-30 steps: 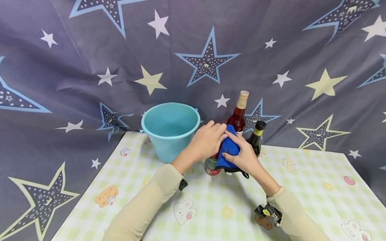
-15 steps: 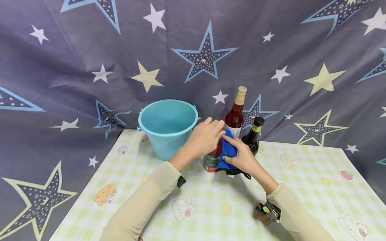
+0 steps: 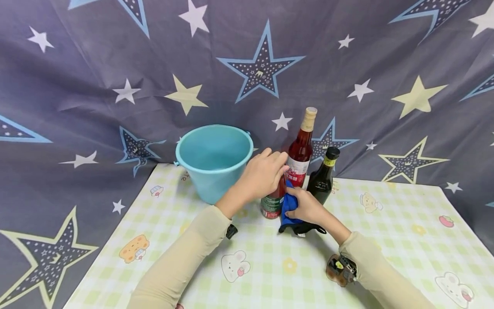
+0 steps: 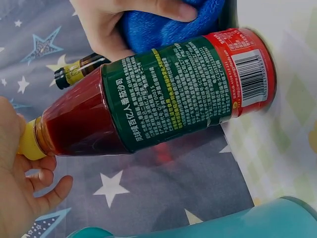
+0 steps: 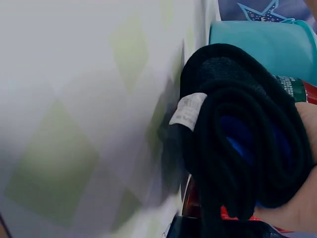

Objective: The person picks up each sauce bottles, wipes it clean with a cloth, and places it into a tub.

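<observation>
A ketchup bottle [image 4: 168,94] with a green and red label stands upright on the table. My left hand [image 3: 262,176] grips it at the top, with fingers around the yellow cap [image 4: 30,141]. In my right hand [image 3: 308,208] is a folded blue cloth [image 3: 287,210], pressed against the bottle's right side low on the label. The cloth's dark edge and white tag [image 5: 188,110] show in the right wrist view. In the head view, my left hand hides the cap and the bottle's neck.
Behind my hands stand a tall bottle of red liquid [image 3: 300,152] and a dark bottle with a black cap [image 3: 321,182]. A light blue bucket [image 3: 212,180] is to the left. A star-patterned curtain [image 3: 328,34] hangs behind the checked tablecloth [image 3: 270,283].
My right hand has slid the cloth down the side of the ketchup bottle, uncovering more of the tall red bottle's label. My left hand keeps its grip at the top.
</observation>
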The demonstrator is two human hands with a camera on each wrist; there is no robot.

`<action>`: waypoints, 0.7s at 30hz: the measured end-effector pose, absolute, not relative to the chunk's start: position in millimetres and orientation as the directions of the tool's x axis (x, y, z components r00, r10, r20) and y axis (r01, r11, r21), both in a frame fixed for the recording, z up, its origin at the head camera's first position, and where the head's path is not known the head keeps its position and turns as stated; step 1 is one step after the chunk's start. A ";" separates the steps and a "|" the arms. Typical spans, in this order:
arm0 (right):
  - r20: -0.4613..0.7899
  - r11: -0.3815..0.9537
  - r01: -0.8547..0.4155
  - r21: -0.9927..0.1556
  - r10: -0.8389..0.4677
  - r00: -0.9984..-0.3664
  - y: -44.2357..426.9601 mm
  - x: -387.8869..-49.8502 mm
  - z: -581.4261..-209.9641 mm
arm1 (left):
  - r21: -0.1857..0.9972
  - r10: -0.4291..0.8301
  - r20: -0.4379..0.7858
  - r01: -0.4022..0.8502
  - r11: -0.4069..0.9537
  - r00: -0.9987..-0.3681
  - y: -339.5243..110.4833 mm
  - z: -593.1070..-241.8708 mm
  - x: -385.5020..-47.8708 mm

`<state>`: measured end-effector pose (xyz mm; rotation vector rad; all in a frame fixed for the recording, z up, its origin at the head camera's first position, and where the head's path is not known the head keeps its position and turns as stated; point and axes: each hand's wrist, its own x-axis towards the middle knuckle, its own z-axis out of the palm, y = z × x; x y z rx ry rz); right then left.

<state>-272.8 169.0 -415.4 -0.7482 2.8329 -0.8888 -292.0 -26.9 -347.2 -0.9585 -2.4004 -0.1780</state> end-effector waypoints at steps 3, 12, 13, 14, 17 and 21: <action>0.044 0.727 -0.434 -0.532 -0.489 -0.871 168.8 -273.6 -416.5 | -0.074 0.603 0.534 0.677 0.732 -0.593 -26.0 -346.5 -291.3; -0.001 0.721 -0.442 -0.534 -0.523 -0.852 168.6 -277.3 -414.8 | -0.058 0.598 0.525 0.676 0.735 -0.606 -27.8 -346.1 -291.7; -0.010 0.720 -0.439 -0.538 -0.526 -0.850 169.2 -277.7 -414.6 | -0.057 0.599 0.520 0.675 0.735 -0.609 -27.5 -346.4 -291.8; -0.021 0.720 -0.433 -0.543 -0.527 -0.850 170.2 -278.1 -414.4 | -0.055 0.601 0.515 0.676 0.735 -0.611 -27.1 -346.7 -292.0; -0.059 0.727 -0.405 -0.555 -0.520 -0.852 171.9 -279.6 -411.5 | -0.046 0.601 0.496 0.672 0.739 -0.627 -27.6 -345.6 -291.6; -0.083 0.736 -0.378 -0.562 -0.505 -0.859 175.0 -280.7 -406.5 | -0.034 0.603 0.472 0.670 0.742 -0.643 -28.7 -343.5 -290.7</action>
